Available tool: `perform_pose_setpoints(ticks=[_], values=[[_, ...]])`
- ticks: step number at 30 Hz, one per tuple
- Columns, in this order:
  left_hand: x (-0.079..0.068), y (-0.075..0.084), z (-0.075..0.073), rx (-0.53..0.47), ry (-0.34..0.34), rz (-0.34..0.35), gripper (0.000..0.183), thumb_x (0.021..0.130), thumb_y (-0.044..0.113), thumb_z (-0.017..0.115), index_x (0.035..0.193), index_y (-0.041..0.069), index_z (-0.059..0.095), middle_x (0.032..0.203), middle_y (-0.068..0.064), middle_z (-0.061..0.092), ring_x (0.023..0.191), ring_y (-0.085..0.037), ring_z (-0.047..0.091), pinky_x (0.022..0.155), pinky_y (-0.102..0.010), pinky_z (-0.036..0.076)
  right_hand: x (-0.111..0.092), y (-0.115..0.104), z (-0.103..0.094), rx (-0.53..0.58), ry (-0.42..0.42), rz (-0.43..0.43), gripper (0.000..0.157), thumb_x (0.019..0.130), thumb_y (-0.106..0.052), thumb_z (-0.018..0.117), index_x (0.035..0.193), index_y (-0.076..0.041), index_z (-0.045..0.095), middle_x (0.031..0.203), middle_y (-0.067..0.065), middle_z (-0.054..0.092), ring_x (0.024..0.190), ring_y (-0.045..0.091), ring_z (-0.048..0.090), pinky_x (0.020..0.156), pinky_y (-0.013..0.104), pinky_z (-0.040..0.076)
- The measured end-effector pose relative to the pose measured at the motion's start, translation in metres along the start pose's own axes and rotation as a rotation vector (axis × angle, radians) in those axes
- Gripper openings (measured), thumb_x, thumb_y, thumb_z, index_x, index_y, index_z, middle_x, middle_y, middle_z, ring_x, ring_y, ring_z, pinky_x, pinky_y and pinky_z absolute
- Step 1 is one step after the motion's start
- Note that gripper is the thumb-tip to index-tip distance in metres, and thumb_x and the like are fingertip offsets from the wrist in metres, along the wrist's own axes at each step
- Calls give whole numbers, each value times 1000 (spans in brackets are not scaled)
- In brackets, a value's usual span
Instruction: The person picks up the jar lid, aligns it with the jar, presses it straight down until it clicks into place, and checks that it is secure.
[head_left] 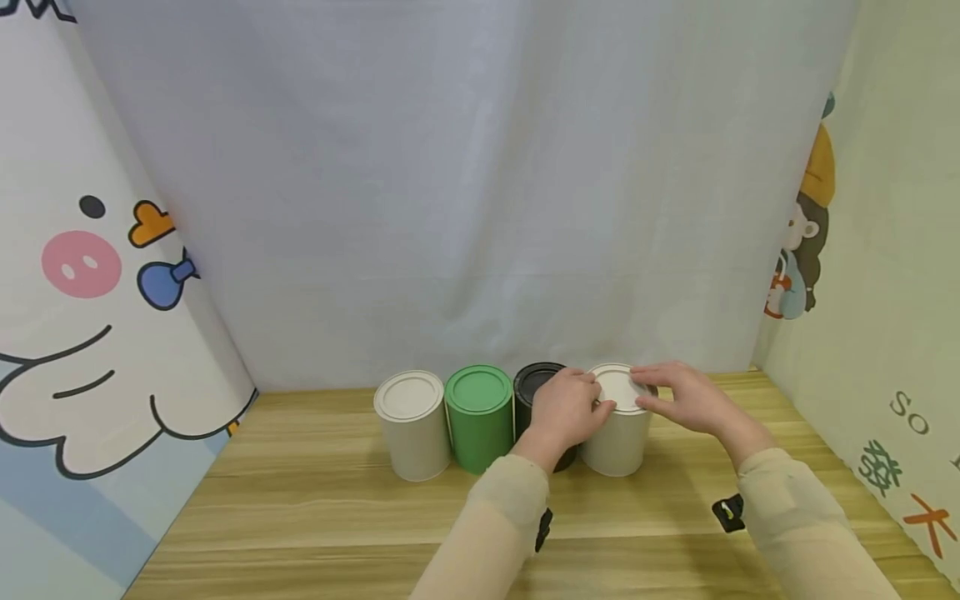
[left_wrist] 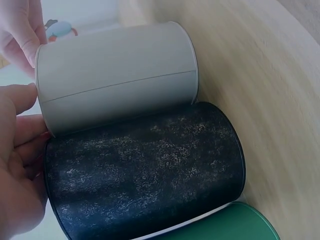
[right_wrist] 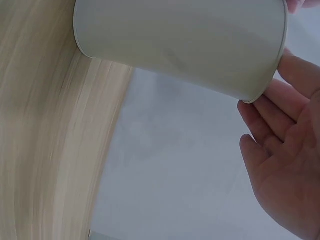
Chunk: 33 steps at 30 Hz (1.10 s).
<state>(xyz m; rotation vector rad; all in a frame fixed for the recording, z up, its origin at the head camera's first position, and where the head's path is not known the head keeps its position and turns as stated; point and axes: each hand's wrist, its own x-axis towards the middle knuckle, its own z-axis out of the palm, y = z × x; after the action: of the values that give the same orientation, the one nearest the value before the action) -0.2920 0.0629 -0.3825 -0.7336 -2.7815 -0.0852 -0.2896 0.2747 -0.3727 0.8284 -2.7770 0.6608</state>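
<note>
The right-hand white can stands upright, its round lid on top. My left hand holds the left side of the lid's rim, thumb toward the near side. In the left wrist view its fingers bend in at the rim, partly hidden where the can meets the black can. On the opposite side, my right hand grips the rim with thumb and fingers spread around it. The right wrist view shows its fingertips touching the rim of the white can.
A green can and another white can continue the row leftward on the wooden table. Behind it hangs a pale cloth. Printed panels stand at left and right.
</note>
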Motion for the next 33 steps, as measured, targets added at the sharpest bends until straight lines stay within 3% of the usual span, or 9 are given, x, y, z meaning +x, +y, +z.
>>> perform_pose_setpoints(ticks=[10, 24, 29, 33], values=[[1, -3, 2, 18, 4, 45, 33, 100, 48, 54, 111, 26, 75, 125, 12, 66, 123, -9, 53, 97, -25, 48, 0, -2, -1, -19, 4, 3, 41, 93, -18, 71, 125, 7, 64, 129, 24, 61, 119, 46, 53, 99, 62, 42], [-3, -2, 6, -15, 23, 24, 34, 101, 46, 53, 118, 24, 73, 135, 10, 61, 127, -9, 51, 95, -27, 51, -5, 8, 9, 14, 49, -11, 40, 96, -15, 67, 130, 6, 61, 133, 23, 59, 122, 46, 50, 100, 63, 40], [-4, -2, 6, -32, 37, 16, 34, 101, 45, 54, 116, 23, 74, 135, 8, 60, 128, -9, 50, 95, -27, 51, -8, 9, 14, 23, 106, -42, 40, 94, -13, 68, 129, 5, 62, 133, 23, 59, 121, 45, 52, 100, 62, 41], [-4, -2, 5, -27, 61, 26, 37, 100, 45, 55, 124, 21, 70, 138, 7, 58, 130, -10, 49, 97, -27, 50, -13, 10, 18, 8, 210, -106, 37, 90, -6, 72, 125, 5, 65, 127, 22, 63, 115, 44, 56, 96, 61, 44]])
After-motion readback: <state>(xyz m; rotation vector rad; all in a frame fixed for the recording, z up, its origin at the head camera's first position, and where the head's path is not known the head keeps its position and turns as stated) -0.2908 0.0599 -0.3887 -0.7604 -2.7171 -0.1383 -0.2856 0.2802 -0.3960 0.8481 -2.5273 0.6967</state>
